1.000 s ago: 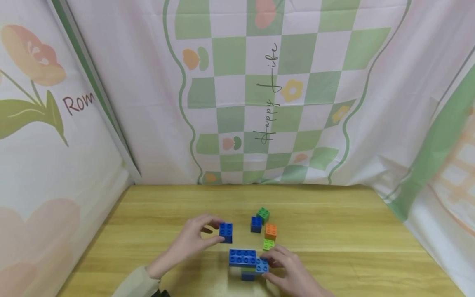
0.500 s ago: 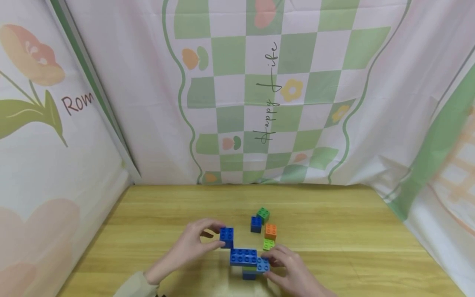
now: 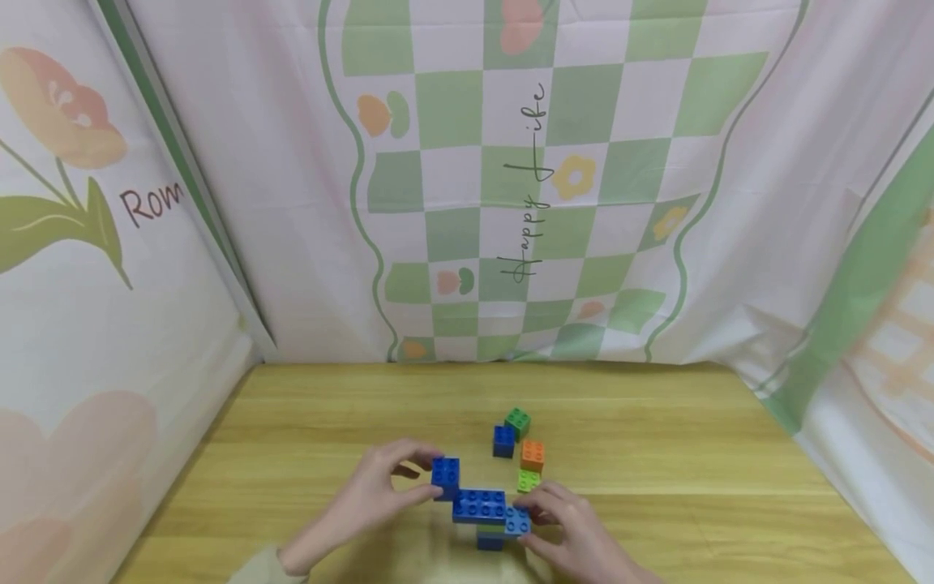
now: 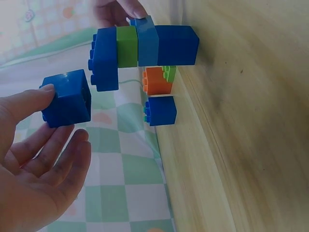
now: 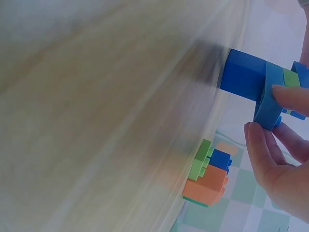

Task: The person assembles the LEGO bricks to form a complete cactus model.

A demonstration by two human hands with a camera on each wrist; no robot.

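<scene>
In the head view my left hand (image 3: 379, 489) pinches a square blue toy building brick (image 3: 446, 474) between thumb and fingers. A small stack stands to its right: a dark blue brick (image 4: 177, 45) at the base, then a lighter blue brick (image 4: 147, 42), a lime green brick (image 4: 127, 46) and a long dark blue brick (image 3: 478, 506) on top. The left wrist view shows a gap between the held brick and this top brick. My right hand (image 3: 572, 526) grips the jutting right end of the lighter blue brick, thumb on one side and fingers on the other.
Behind the stack on the wooden table (image 3: 328, 405) lie a loose blue brick (image 3: 503, 441), a green brick (image 3: 517, 422), an orange brick (image 3: 533, 455) and a lime brick (image 3: 529, 481), close together. A patterned curtain (image 3: 448, 109) rises at the table's back edge.
My left hand has brought the square blue brick down toward the near side, closer to the top brick's left end. The right hand and stack have shifted barely; the loose bricks stay put.
</scene>
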